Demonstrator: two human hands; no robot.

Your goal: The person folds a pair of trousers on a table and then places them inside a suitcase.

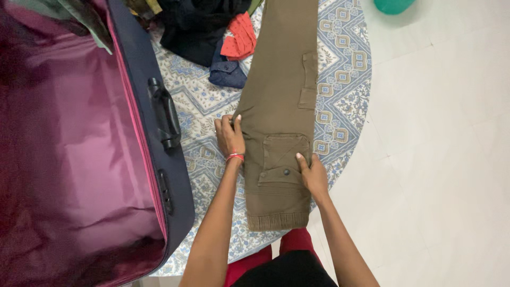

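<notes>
Far left: open suitcase (79,159), magenta lining, dark blue shell, black handle (163,112) on its side wall; its left part and bottom run off frame, interior mostly bare, some green cloth (79,16) hangs over the top edge (cut off). Suitcase wall sits close beside the left hand (229,137), only a narrow strip of patterned mat (199,101) between them. Left hand, red band at the wrist, fingers curled narrow onto the left edge of the olive cargo trousers (279,106), pinching the fabric fold as far as visible (fingertips partly tucked, hard to be sure). Trousers lie flat and folded lengthwise on the mat, cuff end near the person, upper end running out the top of frame. Above, a pile of dark clothes (196,29) with a red piece (239,37), partly cropped. Right hand (313,172) rests on the lower pocket's right edge, fingers flat and pressed together, holding nothing. Right of that: mat's curved border, then open white tile floor (441,159), plenty of room. Teal object (393,5) at top, mostly cut off, unidentifiable.
</notes>
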